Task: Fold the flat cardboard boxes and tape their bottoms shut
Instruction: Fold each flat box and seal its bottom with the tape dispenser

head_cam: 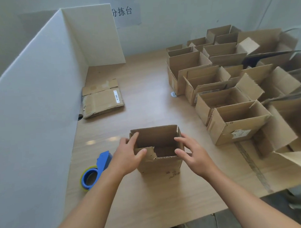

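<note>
Head view only.

Small brown corrugated cardboard box point(159, 167) stands upright on the pale wooden table point(145, 100), open end up, directly in front and centred between both hands.

Left hand point(129, 154) is on the box's left wall: fingers spread fairly straight, thumb on a torn inner flap, no firm clasp visible. Right hand point(192, 154) mirrors it on the right wall, fingers loose and reaching over the rim.

Key relation: the box's long axis is vertical, and the flaps face up toward the hands. My read is that flap folding is next.

Blue tape dispenser with its roll point(95, 170) lies just left of the left forearm, so the left hand is nearer.

Flattened brown cardboard stack point(102, 99) sits far left. Erected brown boxes point(234, 123) crowd the right.
</note>
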Demonstrator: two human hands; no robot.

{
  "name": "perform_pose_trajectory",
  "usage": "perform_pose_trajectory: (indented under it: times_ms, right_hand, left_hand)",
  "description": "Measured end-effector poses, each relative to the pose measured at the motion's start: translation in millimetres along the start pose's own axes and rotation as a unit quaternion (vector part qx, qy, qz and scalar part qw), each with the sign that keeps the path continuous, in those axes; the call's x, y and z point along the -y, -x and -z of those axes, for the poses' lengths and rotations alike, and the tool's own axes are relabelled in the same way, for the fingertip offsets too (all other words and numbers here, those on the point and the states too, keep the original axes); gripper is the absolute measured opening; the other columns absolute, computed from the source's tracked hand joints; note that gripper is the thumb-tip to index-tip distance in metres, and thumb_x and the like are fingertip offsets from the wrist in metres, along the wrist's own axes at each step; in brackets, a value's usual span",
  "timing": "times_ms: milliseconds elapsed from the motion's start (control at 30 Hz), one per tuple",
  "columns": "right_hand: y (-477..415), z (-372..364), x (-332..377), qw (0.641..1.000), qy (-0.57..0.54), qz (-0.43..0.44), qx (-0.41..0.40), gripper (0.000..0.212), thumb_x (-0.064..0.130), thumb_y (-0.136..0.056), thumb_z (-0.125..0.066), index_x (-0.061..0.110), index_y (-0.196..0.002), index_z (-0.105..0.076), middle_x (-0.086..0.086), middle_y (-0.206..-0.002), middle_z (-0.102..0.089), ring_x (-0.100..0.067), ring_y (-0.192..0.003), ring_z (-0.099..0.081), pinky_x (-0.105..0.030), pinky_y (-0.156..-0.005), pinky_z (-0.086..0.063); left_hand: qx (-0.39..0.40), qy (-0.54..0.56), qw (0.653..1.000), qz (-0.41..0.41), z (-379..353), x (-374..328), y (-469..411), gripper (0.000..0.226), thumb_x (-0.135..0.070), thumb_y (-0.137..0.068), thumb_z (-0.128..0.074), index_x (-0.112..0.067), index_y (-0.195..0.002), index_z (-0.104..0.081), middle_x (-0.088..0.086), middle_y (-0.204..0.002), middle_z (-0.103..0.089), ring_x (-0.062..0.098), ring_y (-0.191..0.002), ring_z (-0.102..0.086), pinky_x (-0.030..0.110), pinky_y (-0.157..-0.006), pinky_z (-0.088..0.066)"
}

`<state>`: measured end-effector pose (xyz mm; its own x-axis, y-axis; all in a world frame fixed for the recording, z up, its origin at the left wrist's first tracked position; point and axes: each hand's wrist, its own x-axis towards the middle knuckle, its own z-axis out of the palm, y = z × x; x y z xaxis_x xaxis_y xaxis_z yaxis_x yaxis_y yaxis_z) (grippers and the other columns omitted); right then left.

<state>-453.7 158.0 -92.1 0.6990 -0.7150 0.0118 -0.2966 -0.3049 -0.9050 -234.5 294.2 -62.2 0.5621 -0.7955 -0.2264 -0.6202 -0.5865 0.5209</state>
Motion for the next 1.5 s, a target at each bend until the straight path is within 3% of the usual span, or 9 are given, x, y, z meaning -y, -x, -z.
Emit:
perform_pose_trajectory:
  times_ms: [100, 200, 300, 400, 533, 733, 967, 1233, 1500]
  right_hand:
    - [1, -6, 1, 0.999, 0.035, 0.000, -0.025, 0.036, 0.028, -0.098, -0.060, 0.040, -0.131, -0.056, 0.014, -0.144, -0.039, 0.003, -0.136, -0.033, -0.028, -0.105, -0.047]
    - [4, -10, 5, 0.999, 0.031, -0.017, -0.039, 0.039, 0.028, -0.099, -0.058, 0.035, -0.137, -0.054, 0.010, -0.149, -0.040, 0.000, -0.139, -0.032, -0.039, -0.111, -0.042]
    - [6, -10, 7, 0.993, -0.028, -0.078, -0.086, 0.056, 0.030, -0.100, -0.055, 0.035, -0.152, -0.033, 0.017, -0.154, -0.035, 0.000, -0.142, -0.032, -0.036, -0.119, -0.031]
    - [8, -11, 5, 0.978, -0.107, -0.136, -0.113, 0.063, 0.043, -0.096, -0.055, 0.046, -0.152, -0.026, 0.019, -0.150, -0.041, -0.006, -0.135, -0.046, -0.042, -0.114, -0.039]
    - [12, -9, 6, 0.968, -0.151, -0.134, -0.153, 0.048, 0.022, -0.100, -0.056, 0.035, -0.145, -0.045, 0.020, -0.133, -0.058, 0.005, -0.121, -0.054, -0.037, -0.109, -0.045]
    - [33, 14, 4, 0.948, -0.150, -0.158, -0.233, 0.034, 0.022, -0.099, -0.057, 0.045, -0.124, -0.056, 0.018, -0.125, -0.060, -0.003, -0.122, -0.054, -0.028, -0.098, -0.047]
    - [68, 60, -11, 0.920, -0.143, -0.210, -0.300, 0.040, 0.054, -0.076, -0.059, 0.051, -0.116, -0.061, 0.009, -0.121, -0.065, -0.016, -0.116, -0.061, -0.050, -0.101, -0.050]
    - [90, 127, -31, 0.907, -0.116, -0.231, -0.332, 0.027, 0.037, -0.095, -0.057, 0.037, -0.123, -0.058, 0.007, -0.121, -0.063, -0.017, -0.115, -0.060, -0.047, -0.100, -0.052]
    - [89, 208, -62, 0.938, -0.062, -0.234, -0.247, 0.028, 0.029, -0.099, -0.056, 0.032, -0.127, -0.054, 0.009, -0.122, -0.060, -0.011, -0.115, -0.055, -0.025, -0.086, -0.044]
  left_hand:
    - [0.026, 0.000, 1.000, 0.001, 2, 1, -4, 0.073, -0.052, -0.095, -0.052, -0.042, -0.155, -0.012, -0.003, -0.117, -0.039, 0.011, -0.093, -0.049, 0.027, -0.080, -0.037]
    - [0.029, 0.040, 0.999, -0.010, 2, 7, -6, 0.057, -0.048, -0.096, -0.053, -0.039, -0.149, -0.035, -0.004, -0.117, -0.042, 0.011, -0.103, -0.046, 0.024, -0.086, -0.035]
    - [0.042, 0.074, 0.993, -0.078, 0, 13, -3, 0.015, -0.039, -0.095, -0.058, -0.040, -0.109, -0.063, -0.007, -0.108, -0.051, 0.008, -0.099, -0.052, 0.019, -0.079, -0.037]
    - [0.040, 0.109, 0.985, -0.124, 0, 17, -1, 0.010, -0.030, -0.094, -0.061, -0.038, -0.089, -0.065, -0.010, -0.100, -0.057, 0.001, -0.097, -0.055, 0.013, -0.076, -0.036]
    - [0.048, 0.148, 0.976, -0.150, -3, 12, 1, 0.029, -0.030, -0.094, -0.062, -0.039, -0.122, -0.061, -0.014, -0.118, -0.054, 0.000, -0.111, -0.052, 0.001, -0.079, -0.040]
    - [0.084, 0.219, 0.959, -0.160, -32, -9, 7, 0.068, -0.038, -0.089, -0.063, -0.040, -0.149, -0.032, -0.017, -0.141, -0.045, 0.005, -0.119, -0.054, 0.027, -0.097, -0.050]
    - [0.080, 0.265, 0.944, -0.178, -73, -63, 16, 0.060, -0.029, -0.091, -0.062, -0.037, -0.145, -0.037, -0.017, -0.130, -0.056, 0.012, -0.112, -0.059, 0.041, -0.094, -0.053]
    - [0.113, 0.238, 0.945, -0.194, -118, -124, 18, 0.059, -0.031, -0.092, -0.062, -0.034, -0.145, -0.038, -0.014, -0.134, -0.052, 0.009, -0.117, -0.055, 0.040, -0.099, -0.051]
    - [0.084, 0.236, 0.954, -0.163, -163, -190, 28, 0.061, -0.027, -0.093, -0.064, -0.037, -0.146, -0.035, -0.018, -0.134, -0.049, 0.007, -0.120, -0.052, 0.031, -0.096, -0.049]
